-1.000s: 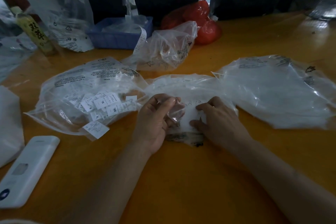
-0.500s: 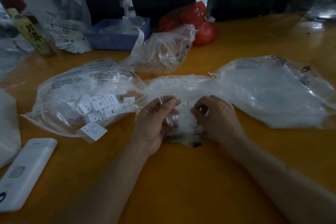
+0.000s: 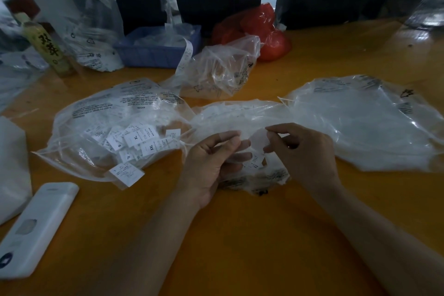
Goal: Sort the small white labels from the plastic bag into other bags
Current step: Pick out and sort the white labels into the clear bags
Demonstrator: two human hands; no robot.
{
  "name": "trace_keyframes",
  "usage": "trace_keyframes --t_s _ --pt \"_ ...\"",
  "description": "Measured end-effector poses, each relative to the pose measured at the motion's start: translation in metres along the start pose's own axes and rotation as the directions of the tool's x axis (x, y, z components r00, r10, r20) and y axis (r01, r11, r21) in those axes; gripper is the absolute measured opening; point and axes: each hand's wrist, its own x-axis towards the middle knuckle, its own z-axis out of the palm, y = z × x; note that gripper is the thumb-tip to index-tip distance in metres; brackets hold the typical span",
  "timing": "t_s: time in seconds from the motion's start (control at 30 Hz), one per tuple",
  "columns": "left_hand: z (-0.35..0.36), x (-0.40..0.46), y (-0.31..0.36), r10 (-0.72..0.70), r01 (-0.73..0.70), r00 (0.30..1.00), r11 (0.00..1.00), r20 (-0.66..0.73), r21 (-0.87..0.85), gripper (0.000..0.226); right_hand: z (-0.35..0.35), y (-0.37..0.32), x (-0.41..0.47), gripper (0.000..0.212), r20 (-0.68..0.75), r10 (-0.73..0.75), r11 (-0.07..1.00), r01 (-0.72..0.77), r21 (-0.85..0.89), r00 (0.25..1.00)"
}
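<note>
Left hand, palm up, fingers curled around the film of the middle clear bag, thumb and forefinger pinched at its edge. Right hand held just beside it, thumb and forefinger pinched on a small pale label between the 2 hands; remaining fingers curled. A few more printed labels are seen through the film just below the fingers; their text is too blurred to be read.

To the left, touching the middle bag, a larger printed clear bag is laid flat on the orange table, with a heap of white size labels inside; "XL", "XXL" and "S" can be read. 1 label lies at its open near edge. To the right, a third flat clear bag is spread out.

Behind: a crumpled clear bag, a blue tray with a paper strip hanging over its rim, a red plastic bag, a bottle at far left. A white remote-like device is noted at near left.
</note>
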Motion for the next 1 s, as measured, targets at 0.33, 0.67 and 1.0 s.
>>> trace_keyframes --t_s 0.33,0.67,1.0 --pt "-0.001 0.004 -0.002 -0.003 0.001 1.0 0.997 -0.025 -0.081 0.022 -0.013 -0.006 -0.001 0.014 0.017 0.065 0.956 -0.067 0.286 0.998" --pt "-0.001 0.004 -0.004 0.038 -0.04 0.999 0.997 -0.036 -0.061 0.019 -0.015 -0.007 0.0 0.016 0.036 0.095 0.957 -0.101 0.271 0.995" --pt "0.0 0.003 -0.007 0.085 -0.085 0.996 0.996 0.013 0.035 0.024 -0.019 -0.012 0.003 0.007 0.008 0.007 0.951 -0.009 0.308 1.0"
